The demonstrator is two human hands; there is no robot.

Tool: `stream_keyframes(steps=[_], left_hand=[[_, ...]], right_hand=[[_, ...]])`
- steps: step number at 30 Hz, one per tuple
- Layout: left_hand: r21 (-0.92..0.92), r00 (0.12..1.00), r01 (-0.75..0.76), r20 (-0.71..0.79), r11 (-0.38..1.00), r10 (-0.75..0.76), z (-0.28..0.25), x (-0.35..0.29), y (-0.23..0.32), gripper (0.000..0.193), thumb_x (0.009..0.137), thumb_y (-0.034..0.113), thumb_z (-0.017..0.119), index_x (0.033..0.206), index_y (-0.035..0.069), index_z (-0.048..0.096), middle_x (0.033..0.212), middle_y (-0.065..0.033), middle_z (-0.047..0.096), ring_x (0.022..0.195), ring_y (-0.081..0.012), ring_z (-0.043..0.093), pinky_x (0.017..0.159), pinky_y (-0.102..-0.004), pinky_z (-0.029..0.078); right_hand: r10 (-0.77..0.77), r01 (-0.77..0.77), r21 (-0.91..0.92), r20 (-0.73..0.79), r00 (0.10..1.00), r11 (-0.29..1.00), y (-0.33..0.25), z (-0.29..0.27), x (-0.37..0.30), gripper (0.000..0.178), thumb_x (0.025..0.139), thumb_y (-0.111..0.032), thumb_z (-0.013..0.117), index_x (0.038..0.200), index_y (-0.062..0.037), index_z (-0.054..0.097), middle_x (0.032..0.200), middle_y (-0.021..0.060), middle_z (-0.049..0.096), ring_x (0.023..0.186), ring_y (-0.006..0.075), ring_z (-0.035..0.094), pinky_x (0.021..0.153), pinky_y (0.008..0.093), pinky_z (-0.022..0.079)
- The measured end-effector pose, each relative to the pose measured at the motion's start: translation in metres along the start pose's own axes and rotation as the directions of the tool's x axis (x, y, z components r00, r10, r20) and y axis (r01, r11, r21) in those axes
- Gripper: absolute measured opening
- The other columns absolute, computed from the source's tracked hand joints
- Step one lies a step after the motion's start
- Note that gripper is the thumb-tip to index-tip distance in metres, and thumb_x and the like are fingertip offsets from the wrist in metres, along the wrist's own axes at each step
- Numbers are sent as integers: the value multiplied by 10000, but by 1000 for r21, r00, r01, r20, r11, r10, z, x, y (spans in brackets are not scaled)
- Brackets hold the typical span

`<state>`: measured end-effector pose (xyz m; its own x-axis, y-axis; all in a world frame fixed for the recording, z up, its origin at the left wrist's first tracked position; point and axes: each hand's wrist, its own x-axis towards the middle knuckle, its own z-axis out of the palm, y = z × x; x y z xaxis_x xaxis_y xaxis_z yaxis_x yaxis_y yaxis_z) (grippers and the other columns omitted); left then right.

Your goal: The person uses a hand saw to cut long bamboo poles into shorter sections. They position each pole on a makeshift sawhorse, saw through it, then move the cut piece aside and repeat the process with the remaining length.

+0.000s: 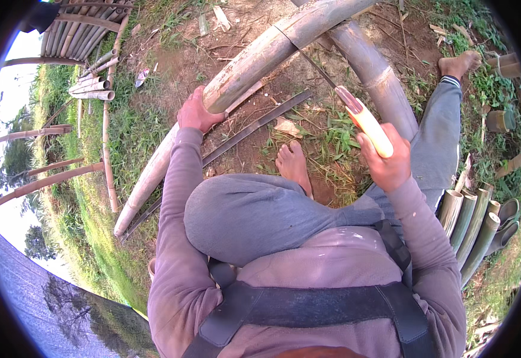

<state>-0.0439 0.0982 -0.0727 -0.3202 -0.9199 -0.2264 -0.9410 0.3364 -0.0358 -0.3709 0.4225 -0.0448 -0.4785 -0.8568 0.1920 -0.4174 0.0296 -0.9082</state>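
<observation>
A thick pale bamboo pole (251, 65) slants from the lower left to the top of the view. My left hand (198, 111) is closed round it near the middle, thumb on the right side. In my right hand (390, 156) is the pale yellow handle of a handsaw (368, 122). Its thin, dark blade runs up and left from the handle, and its far part lies across the pole. Whether the blade has cut into the bamboo cannot be made out. A second thick bamboo piece (379, 71) passes beneath the pole, slanting down to my right leg.
A long dark flat strip (257, 126) lies beside the pole, near my bare foot (294, 166). Several cut bamboo lengths (469, 224) and a pair of sandals (505, 227) are at the right. A bamboo rack (84, 30) and stacked poles (93, 88) stand far left.
</observation>
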Motion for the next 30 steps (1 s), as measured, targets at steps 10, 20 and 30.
stream_keyframes(steps=[10,20,30], left_hand=[[9,999,-39,11,999,39,-8,11,15,1143,619,519,926,1568,81,464,1419,-197,666,1253,-387,673,1077,-481,532],[-1,999,-21,-25,1000,21,13,2,-11,1135,614,538,923,1558,93,478,1404,-200,669,1248,-383,674,1069,-475,537],[-10,998,-52,-34,999,52,1,9,1,1126,618,533,923,1554,98,474,1398,-195,663,1265,-376,662,1068,-483,537]], right_hand=[[16,-24,-115,-71,997,993,29,78,124,385,961,-380,794,926,-27,646,744,195,698,696,397,715,631,458,552],[-23,26,-130,31,999,991,-2,-37,-51,167,922,-49,807,1006,3,673,725,102,695,642,217,728,589,342,547],[54,-60,-156,-37,998,986,14,76,117,376,957,-394,793,958,-35,680,791,201,727,712,394,716,657,459,564]])
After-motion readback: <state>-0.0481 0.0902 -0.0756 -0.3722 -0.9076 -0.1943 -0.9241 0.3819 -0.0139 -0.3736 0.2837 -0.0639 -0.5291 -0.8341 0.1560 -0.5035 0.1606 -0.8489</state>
